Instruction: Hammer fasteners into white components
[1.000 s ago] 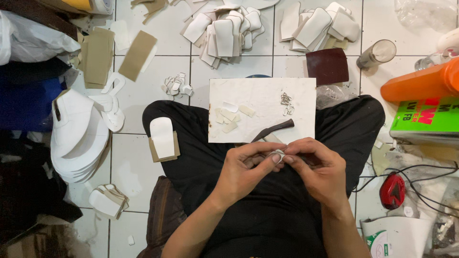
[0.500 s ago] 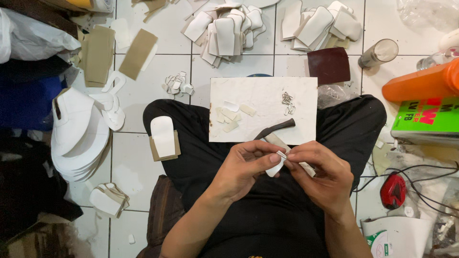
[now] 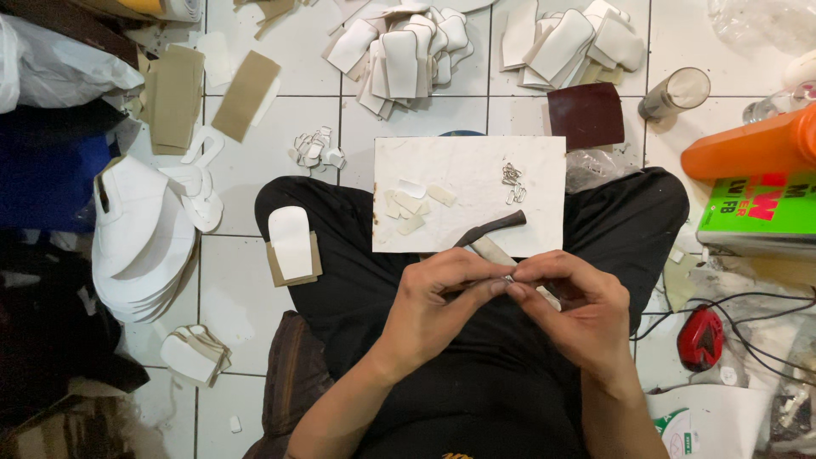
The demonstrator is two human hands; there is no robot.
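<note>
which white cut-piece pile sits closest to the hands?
The small white scraps on the white board over the lap; the other white piles lie on the floor tiles, farther from both hands.

White cut pieces lie heaped on the tiled floor at the upper middle of the frame, a second heap to their right. A dark red square lies just below that heap, a glass cylinder beside it. An orange bottle lies at the right edge, and a stack of white shaped sheets at left.
</note>
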